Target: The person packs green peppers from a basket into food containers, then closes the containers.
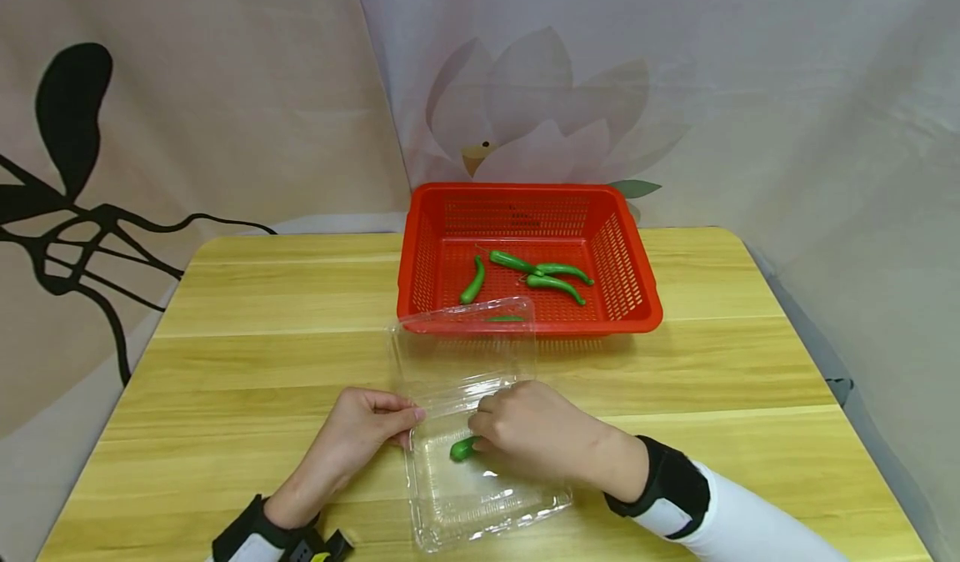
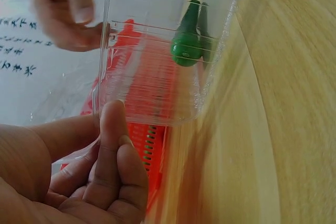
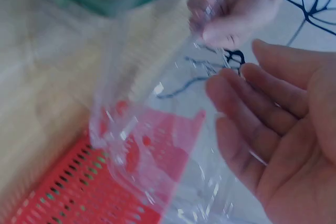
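A clear plastic clamshell box lies open on the table, its lid tipped back toward the red basket. One green chili pepper rests in the box's near half, partly covered by the right hand in the head view; the left wrist view shows the pepper through the clear wall. My left hand pinches the box's left edge near the hinge between thumb and fingers. Over the box hovers my right hand; in the right wrist view its fingers are loosely bent with nothing in them.
Behind the box stands a red perforated basket with several green chili peppers in it. The lid's far edge overlaps the basket's front rim in the head view. A wooden table carries everything, with a printed cloth behind.
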{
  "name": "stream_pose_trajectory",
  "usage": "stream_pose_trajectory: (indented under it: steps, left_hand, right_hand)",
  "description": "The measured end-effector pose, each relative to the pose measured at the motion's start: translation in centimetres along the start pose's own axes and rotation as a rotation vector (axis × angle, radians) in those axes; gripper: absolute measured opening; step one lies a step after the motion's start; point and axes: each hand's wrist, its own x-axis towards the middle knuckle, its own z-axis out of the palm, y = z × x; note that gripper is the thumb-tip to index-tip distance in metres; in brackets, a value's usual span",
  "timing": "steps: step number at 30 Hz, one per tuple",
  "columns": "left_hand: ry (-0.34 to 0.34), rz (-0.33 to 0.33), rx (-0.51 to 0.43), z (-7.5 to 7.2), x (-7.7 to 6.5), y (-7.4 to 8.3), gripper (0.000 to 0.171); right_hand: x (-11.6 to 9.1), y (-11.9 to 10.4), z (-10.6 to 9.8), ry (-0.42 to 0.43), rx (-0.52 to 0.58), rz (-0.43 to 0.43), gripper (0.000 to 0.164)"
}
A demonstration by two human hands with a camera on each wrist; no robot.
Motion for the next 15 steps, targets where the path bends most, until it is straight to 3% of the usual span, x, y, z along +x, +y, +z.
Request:
stream_pose_trajectory:
  steps: [5, 15]
  left_hand:
    - [-0.015, 0.013, -0.011, -0.1, -0.1, 0.0, 0.019]
    - [-0.02, 0.0, -0.018, -0.2, -0.2, 0.1, 0.017]
  right_hand:
    - [0.3, 0.8, -2.0, 0.141, 0.089, -0.012, 0.008]
    - [0.6, 3.1, -5.5, 0.394, 0.135, 0.048, 0.016]
